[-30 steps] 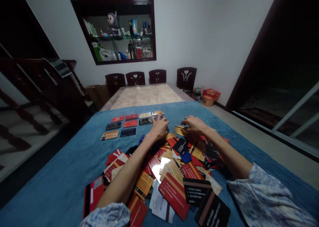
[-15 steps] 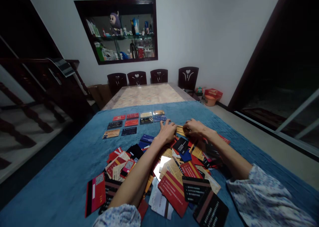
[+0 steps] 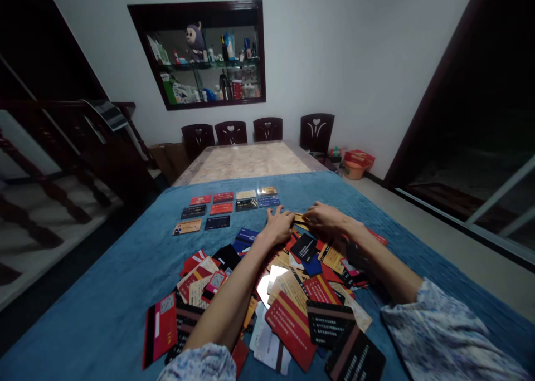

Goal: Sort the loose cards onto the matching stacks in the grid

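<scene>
A heap of loose plastic cards, red, black, white, blue and gold, lies under and between my forearms; a red card with a gold stripe [image 3: 291,330] and a black card [image 3: 304,248] show in it. At the heap's far edge my left hand [image 3: 279,226] rests with fingers spread, its thumb side beside a gold card [image 3: 300,219]. My right hand [image 3: 326,218] is curled over that card's right end, fingers closed on it; its fingertips are partly hidden. Beyond my left hand, several cards lie face up in rows, including a blue card [image 3: 268,201] and an orange card [image 3: 188,226].
A blue cloth [image 3: 125,275] covers the near part of the table [image 3: 246,161]. Dark chairs [image 3: 316,131] stand along the far side. Behind them is a wall niche with glass shelves [image 3: 209,63]. A wooden railing [image 3: 54,105] is at the left.
My right hand has shifted slightly left, closer to my left hand, over the gold card. The view has moved a little; the card rows look unchanged.
</scene>
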Available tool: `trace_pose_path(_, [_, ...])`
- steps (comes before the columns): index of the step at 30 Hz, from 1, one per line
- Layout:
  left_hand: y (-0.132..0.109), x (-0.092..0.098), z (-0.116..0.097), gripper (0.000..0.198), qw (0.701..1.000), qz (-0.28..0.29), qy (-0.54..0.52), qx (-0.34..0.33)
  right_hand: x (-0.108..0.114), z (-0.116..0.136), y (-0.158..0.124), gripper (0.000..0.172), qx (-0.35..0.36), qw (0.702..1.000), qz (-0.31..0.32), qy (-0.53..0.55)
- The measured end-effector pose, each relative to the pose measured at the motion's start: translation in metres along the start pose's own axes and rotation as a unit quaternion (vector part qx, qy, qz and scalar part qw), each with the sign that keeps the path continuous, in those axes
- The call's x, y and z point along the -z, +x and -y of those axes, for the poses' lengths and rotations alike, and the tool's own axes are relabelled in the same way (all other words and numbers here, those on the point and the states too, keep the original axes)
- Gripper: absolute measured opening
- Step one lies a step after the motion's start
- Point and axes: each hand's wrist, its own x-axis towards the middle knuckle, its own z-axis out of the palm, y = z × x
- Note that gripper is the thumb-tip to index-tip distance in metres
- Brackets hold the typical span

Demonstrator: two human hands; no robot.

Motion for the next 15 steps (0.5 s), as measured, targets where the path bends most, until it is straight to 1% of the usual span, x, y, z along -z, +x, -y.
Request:
trace_pose_path(5, [-0.002, -0.002, 0.003, 0.037, 0.999, -0.033, 0.007, 0.001, 0.009, 0.006, -0.002, 0.024, -0.004, 1.0, 0.027, 0.008])
trace_pose_path(8, [-0.005, 0.001, 0.002, 0.037, 0.998, -0.053, 0.016, 0.001, 0.012, 0.011, -0.003, 0.03, 0.004, 1.0, 0.027, -0.008])
trace_pose_path(12, [-0.006, 0.005, 0.0, 0.031, 0.996, -0.086, 0.033, -0.001, 0.008, 0.015, -0.002, 0.029, 0.018, 1.0, -0.005, 0.004])
trace_pose_path(15, [-0.006, 0.007, 0.0, 0.029, 0.995, -0.093, 0.043, -0.01, 0.004, 0.016, -0.001, 0.028, 0.025, 0.999, -0.036, 0.029])
